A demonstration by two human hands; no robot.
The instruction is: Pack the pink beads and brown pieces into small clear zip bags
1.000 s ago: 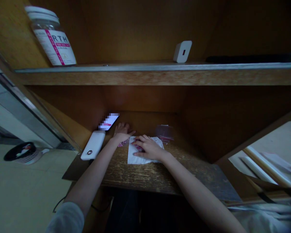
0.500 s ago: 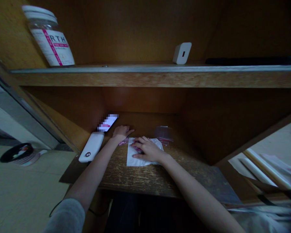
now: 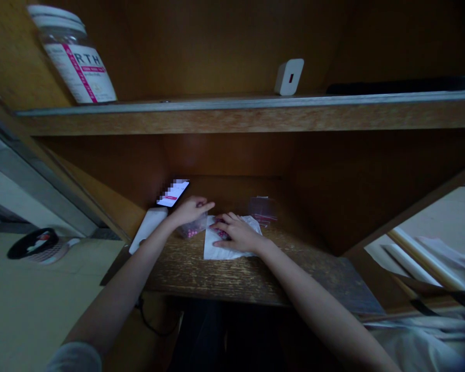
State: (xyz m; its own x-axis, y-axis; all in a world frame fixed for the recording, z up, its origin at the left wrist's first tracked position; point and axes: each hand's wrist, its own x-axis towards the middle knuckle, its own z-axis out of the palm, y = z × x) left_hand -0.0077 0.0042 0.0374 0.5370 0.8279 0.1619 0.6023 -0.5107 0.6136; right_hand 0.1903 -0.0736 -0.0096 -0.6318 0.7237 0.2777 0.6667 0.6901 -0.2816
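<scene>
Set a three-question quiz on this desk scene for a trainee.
1. True or false: the jar stands on the upper shelf.
2. What lies under the right hand? A) a white sheet B) a plate C) a book
3. Which hand holds the small clear bag with pink pieces in it?
Key: 1 true; 2 A; 3 the left hand.
</scene>
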